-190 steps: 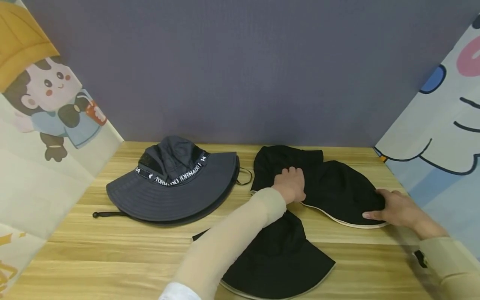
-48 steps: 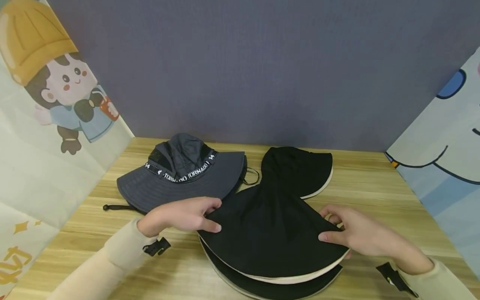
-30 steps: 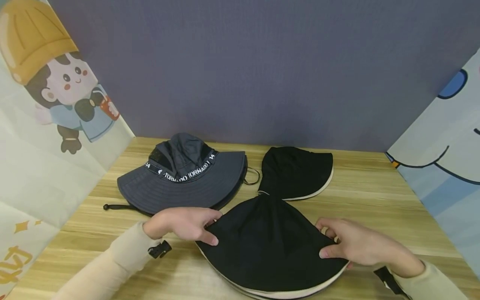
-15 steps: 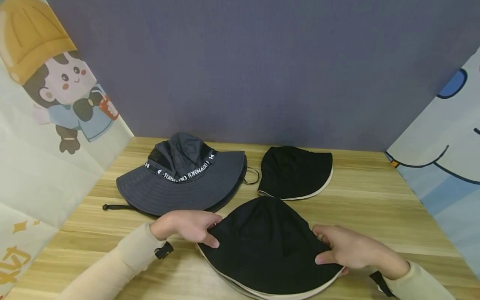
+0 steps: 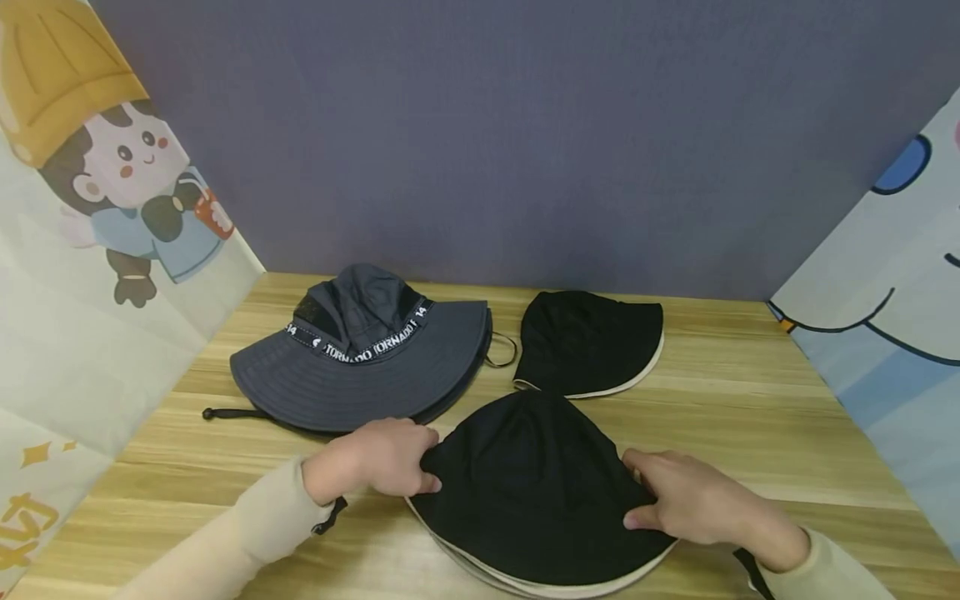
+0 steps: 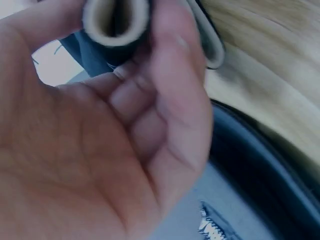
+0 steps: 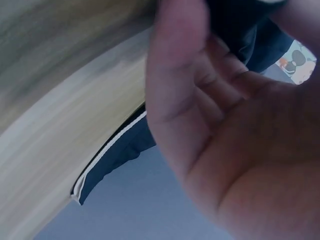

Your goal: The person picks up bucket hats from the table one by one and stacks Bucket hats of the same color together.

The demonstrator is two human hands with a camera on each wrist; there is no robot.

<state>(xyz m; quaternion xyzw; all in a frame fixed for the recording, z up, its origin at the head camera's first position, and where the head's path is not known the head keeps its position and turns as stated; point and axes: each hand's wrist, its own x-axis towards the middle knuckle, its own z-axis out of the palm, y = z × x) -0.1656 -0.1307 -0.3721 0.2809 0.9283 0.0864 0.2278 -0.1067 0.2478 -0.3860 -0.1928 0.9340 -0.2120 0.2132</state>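
Observation:
A black bucket hat (image 5: 540, 492) with a pale-edged brim is at the front of the table, on top of another hat whose pale rim (image 5: 480, 571) shows beneath. My left hand (image 5: 378, 458) pinches the brim's left edge between thumb and fingers. At the right edge, my right hand (image 5: 693, 500) grips the brim the same way. The left wrist view shows the brim folded into a loop (image 6: 117, 30) between the thumb and curled fingers. In the right wrist view, dark cloth (image 7: 232, 30) sits in the fingers of that hand.
A dark grey wide-brimmed hat (image 5: 360, 375) with a lettered band lies at the back left, its cord (image 5: 232, 413) trailing left. A smaller-looking folded black hat (image 5: 592, 346) lies behind the front hats. A grey panel (image 5: 510, 150) stands behind, with printed side walls.
The black hat from the right was brought to the front, over the other one. Both hands lowered it and its crown went from stretched to rounded. The grey hat stayed put.

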